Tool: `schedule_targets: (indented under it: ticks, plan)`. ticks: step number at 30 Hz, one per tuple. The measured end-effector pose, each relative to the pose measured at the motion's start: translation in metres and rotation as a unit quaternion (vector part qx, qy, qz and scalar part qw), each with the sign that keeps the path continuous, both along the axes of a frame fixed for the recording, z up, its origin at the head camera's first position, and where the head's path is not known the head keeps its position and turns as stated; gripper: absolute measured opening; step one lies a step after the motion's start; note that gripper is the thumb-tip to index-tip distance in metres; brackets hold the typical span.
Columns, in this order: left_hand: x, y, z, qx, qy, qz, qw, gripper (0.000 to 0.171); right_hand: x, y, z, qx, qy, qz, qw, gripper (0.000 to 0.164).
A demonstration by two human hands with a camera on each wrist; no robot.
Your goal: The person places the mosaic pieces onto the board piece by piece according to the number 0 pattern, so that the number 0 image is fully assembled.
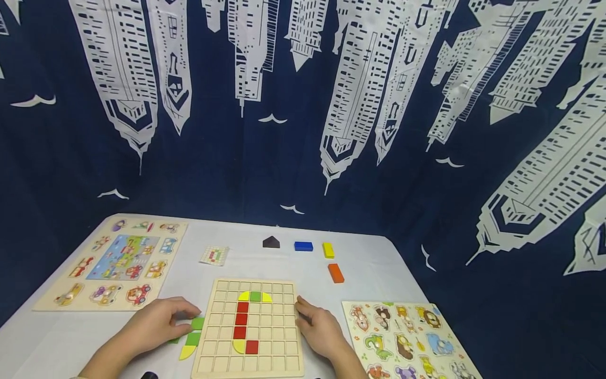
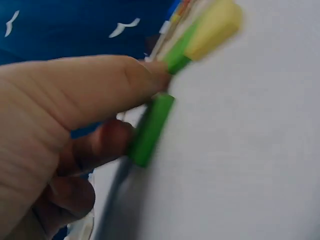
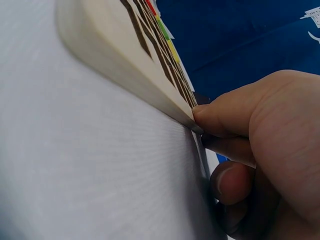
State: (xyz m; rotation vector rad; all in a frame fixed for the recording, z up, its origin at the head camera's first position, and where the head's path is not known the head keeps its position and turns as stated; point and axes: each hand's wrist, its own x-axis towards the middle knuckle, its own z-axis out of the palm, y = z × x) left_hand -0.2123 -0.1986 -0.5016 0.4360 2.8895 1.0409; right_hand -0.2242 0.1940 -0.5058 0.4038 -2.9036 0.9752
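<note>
A wooden grid board [image 1: 276,363] lies at the front middle, with red tiles [image 1: 241,318], green and rounded yellow tiles set in a hooked line. At its left edge my left hand [image 1: 158,321] curves its thumb and fingers beside loose green tiles [image 1: 193,339] and a rounded yellow tile [image 1: 187,352]. In the left wrist view the thumb tip meets a green tile [image 2: 179,59]; another green tile [image 2: 151,131] stands just below it, blurred. My right hand [image 1: 324,329] touches the board's right edge with thumb and finger, the thumb tip on the wooden rim [image 3: 150,97].
A small pattern card [image 1: 215,256] lies behind the board. Farther back are a dark pentagon block [image 1: 271,242], blue block [image 1: 303,246], yellow block [image 1: 329,250] and orange block [image 1: 336,273]. Picture puzzles stand left [image 1: 124,258] and right [image 1: 393,318] on the white table [image 1: 265,263].
</note>
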Motion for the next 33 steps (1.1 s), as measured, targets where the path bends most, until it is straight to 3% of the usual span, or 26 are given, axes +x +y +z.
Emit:
schedule_targets:
  ticks: [10,14,19,22,26,33]
  plan:
    - [-0.003,-0.001,-0.003,-0.011,0.034,0.008,0.9993,0.027,-0.004,-0.003,0.001,0.004,0.001,0.004,1.000,0.040]
    - [-0.004,-0.004,0.000,-0.023,0.051,0.026,0.9981,0.026,-0.006,-0.004,0.003,0.000,-0.002,0.006,1.000,0.040]
    - [-0.010,0.003,0.007,0.005,0.069,0.011,0.9975,0.026,-0.007,-0.004,0.003,0.007,0.002,0.008,1.000,0.040]
    - [-0.017,0.020,0.018,0.012,0.083,-0.023,0.9962,0.025,-0.005,-0.004,0.004,0.007,0.011,0.011,1.000,0.041]
    - [-0.028,0.056,0.032,-0.014,0.111,-0.072,0.9911,0.022,-0.003,-0.002,0.002,0.003,0.001,0.006,1.000,0.041]
    - [-0.044,0.113,0.030,-0.060,0.129,-0.126,0.9818,0.014,-0.001,0.001,-0.002,0.000,-0.010,0.004,1.000,0.041]
